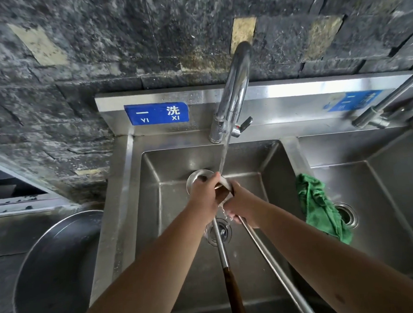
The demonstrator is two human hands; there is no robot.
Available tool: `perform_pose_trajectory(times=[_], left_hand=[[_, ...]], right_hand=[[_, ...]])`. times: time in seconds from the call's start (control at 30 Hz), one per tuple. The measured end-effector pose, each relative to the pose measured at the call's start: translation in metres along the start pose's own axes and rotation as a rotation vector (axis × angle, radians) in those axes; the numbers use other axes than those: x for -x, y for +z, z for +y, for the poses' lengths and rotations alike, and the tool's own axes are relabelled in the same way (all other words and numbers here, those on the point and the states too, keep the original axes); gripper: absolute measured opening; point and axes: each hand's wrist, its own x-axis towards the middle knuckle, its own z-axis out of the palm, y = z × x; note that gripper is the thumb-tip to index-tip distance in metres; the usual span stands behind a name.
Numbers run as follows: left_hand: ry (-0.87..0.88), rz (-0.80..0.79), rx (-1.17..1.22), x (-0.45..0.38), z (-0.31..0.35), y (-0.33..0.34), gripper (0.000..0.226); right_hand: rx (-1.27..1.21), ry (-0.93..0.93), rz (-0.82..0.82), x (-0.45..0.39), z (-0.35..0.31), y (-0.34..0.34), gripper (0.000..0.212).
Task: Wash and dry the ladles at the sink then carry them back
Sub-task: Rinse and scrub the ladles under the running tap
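Both hands work under the running water in the left basin of the steel sink (120, 185), close to the middle of its back wall. The left hand (204, 195) is curled over the bowl of a ladle with a brown wooden grip (234, 292), and its fingers seem to rub the rim. The right hand (240, 206) is wrapped around the neck of an all-metal ladle (275, 268), just where the shaft begins. Both shafts run back toward the front edge of the basin and pass over the drain (219, 231). How the two bowls lie against each other I cannot tell, because the hands cover them. The stream from the faucet (235, 86) falls exactly on the hands and splashes down. I judge that the washing step is in progress and drying is not yet begun; the green cloth (321, 207) hangs over the divider between the two basins, near the right arm. The risk I see is slipping: wet steel in wet fingers can turn, and a long shaft may swing and knock the front edge or fall into the basin. Water hitting a curved bowl can also spray over the front edge onto the person. The right forearm could brush the cloth and push it into the right basin.
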Motion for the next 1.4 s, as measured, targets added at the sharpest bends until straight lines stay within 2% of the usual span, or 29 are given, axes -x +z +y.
perform_pose_trajectory(times=[0.07,0.2,0.23,0.3,0.37,0.43,0.5,0.57,0.67,0.73,0.8,0.83,0.9,1.0,1.13,1.2,1.3,1.4], left_hand=[[-0.031,-0.001,0.133,0.003,0.005,-0.001,0.014],[-0.073,0.033,0.260,0.013,0.009,-0.006,0.021],[-0.045,0.036,0.237,0.014,0.009,-0.006,0.021],[0.051,0.016,0.134,0.009,0.007,-0.010,0.022],[0.158,0.054,-0.124,-0.002,0.006,-0.018,0.037],[0.284,0.068,-0.590,-0.008,0.008,-0.021,0.055],[0.416,0.073,-0.989,-0.015,0.007,-0.016,0.059],[0.482,0.090,-1.129,-0.017,0.014,-0.008,0.056],[0.533,0.051,-1.188,-0.017,0.031,-0.005,0.047],[0.451,0.002,-1.163,-0.021,0.043,-0.005,0.042],[0.349,0.005,-1.072,-0.028,0.049,-0.005,0.049],[0.315,0.025,-1.044,-0.029,0.048,-0.007,0.054],[0.282,0.039,-1.015,-0.032,0.045,-0.015,0.054],[0.259,0.072,-1.047,-0.029,0.045,-0.025,0.049],[0.421,0.114,-1.216,-0.017,0.030,-0.031,0.045],[0.505,0.127,-1.270,-0.010,0.021,-0.036,0.050],[0.597,0.200,-1.309,-0.003,0.021,-0.030,0.047],[0.586,0.312,-1.241,0.001,0.026,-0.015,0.045]], right_hand=[[-0.123,0.008,-0.080,0.001,0.002,-0.010,0.070],[-0.502,0.099,-0.176,0.002,0.000,-0.027,0.027],[-0.513,0.116,-0.171,0.002,-0.002,-0.026,0.022],[-0.507,0.134,-0.131,0.001,-0.008,-0.019,0.028],[-0.468,0.139,-0.076,-0.001,-0.012,-0.012,0.040],[-0.381,0.163,-0.022,0.000,-0.018,-0.006,0.053],[-0.331,0.201,-0.033,0.001,-0.024,0.000,0.068],[-0.338,0.200,-0.070,0.002,-0.029,0.003,0.076],[-0.311,0.139,-0.170,0.001,-0.030,-0.002,0.071],[-0.287,0.106,-0.264,0.003,-0.029,-0.007,0.047],[-0.253,0.102,-0.321,0.004,-0.028,-0.008,0.022],[-0.256,0.106,-0.337,0.004,-0.029,-0.006,0.018],[-0.296,0.114,-0.359,0.004,-0.031,0.000,0.021],[-0.305,0.101,-0.287,0.000,-0.036,0.012,0.042],[-0.372,-0.019,-0.250,-0.015,-0.038,0.011,0.058],[-0.387,-0.072,-0.294,-0.019,-0.038,0.002,0.054],[-0.504,-0.119,-0.377,-0.020,-0.038,-0.008,0.037],[-0.525,-0.106,-0.404,-0.020,-0.036,-0.010,0.030]])
